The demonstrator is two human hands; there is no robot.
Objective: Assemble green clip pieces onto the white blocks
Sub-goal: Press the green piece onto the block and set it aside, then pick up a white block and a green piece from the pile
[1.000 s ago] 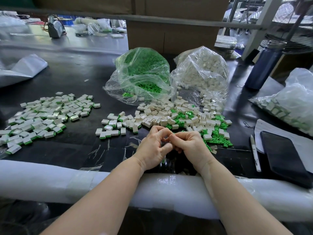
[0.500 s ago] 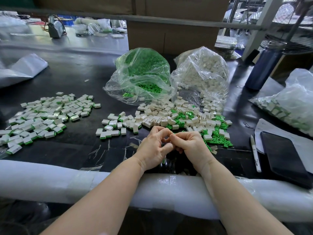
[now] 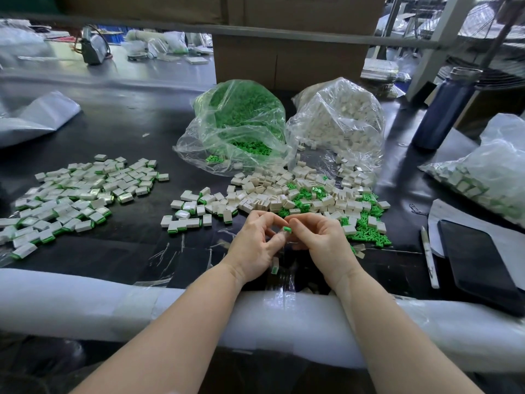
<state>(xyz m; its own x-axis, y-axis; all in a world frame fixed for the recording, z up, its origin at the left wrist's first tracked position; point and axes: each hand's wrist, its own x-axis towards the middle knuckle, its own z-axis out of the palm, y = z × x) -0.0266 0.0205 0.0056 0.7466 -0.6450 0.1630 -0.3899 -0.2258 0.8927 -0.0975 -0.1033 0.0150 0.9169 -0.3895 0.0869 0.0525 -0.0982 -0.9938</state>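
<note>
**Q:** In the head view, what is hard to make out?

**A:** The two hands meet at centre frame, just above a white padded edge point(image 3: 85, 302) along the near side of the black counter point(image 3: 119, 132). The left hand point(image 3: 255, 245) has its fingers curled; whether they hold a white block cannot be told, as the palm hides it. The right hand point(image 3: 321, 243) pinches a small green clip point(image 3: 287, 229) between thumb and fingertip, right beside the left fingertips. A small white piece with a green end point(image 3: 275, 265) peeks out below the left palm; whether it is held or lying on the counter is unclear. Both forearms are cut off by the bottom edge.

**Q:** Which containers are there, and what do they hold?

**A:** Upper centre, a clear bag point(image 3: 235, 123) holds green clips, open toward the viewer. Just right of it, a second clear bag point(image 3: 338, 123) holds white blocks, spilling out at its mouth. At the right edge, a third bag point(image 3: 488, 172), partly cut off, holds what look like white pieces with green on them.

**Q:** And loose on the counter?

**A:** Just beyond the hands, a mixed heap of white blocks point(image 3: 270, 194) and green clips point(image 3: 366, 228). At centre left, a spread of finished blocks with green edges point(image 3: 74, 194). At right lie a pen point(image 3: 429, 257) and a dark phone point(image 3: 480, 260); a dark blue bottle point(image 3: 446, 109) stands at upper right.
</note>
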